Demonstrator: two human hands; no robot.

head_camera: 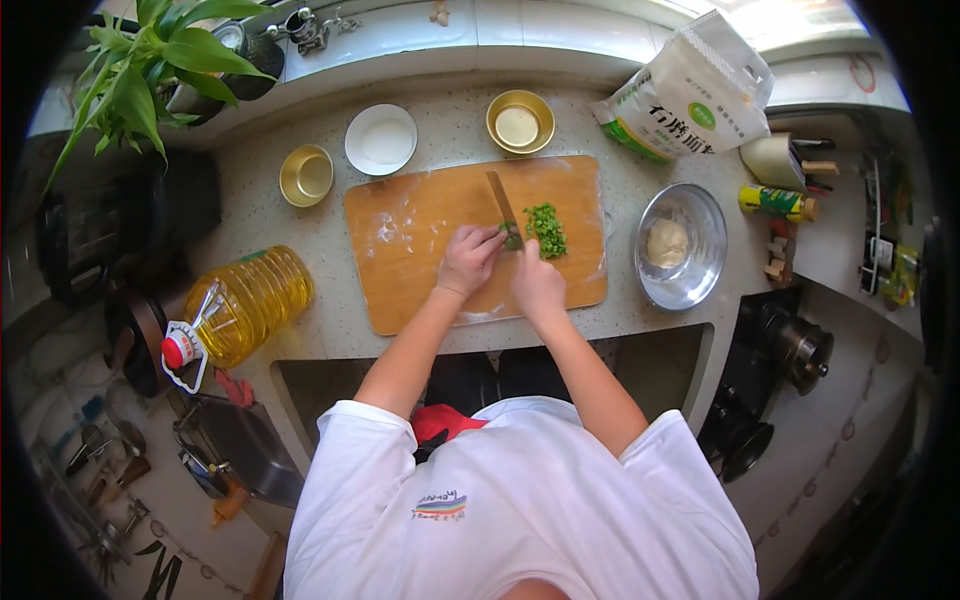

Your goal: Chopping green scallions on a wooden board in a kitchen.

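A wooden cutting board [420, 262], dusted in places with white powder, lies on the speckled counter. My right hand [538, 281] is closed around the handle of a kitchen knife [504, 199], whose blade points away from me. Just left of the blade, the fingertips of my left hand [472, 256] press on a small bunch of green leaves [513, 238]. A pile of chopped greens [547, 231] sits on the board to the right of the knife. The knife's handle is mostly hidden by my right hand.
Behind the board stand a white bowl [381, 139] and two gold-coloured bowls [520, 121] [306, 175]. At right, a metal bowl [705, 270] holds dough [667, 244], near a flour bag [686, 97]. A large oil bottle [251, 300] lies at left; a sink [251, 442] is lower left.
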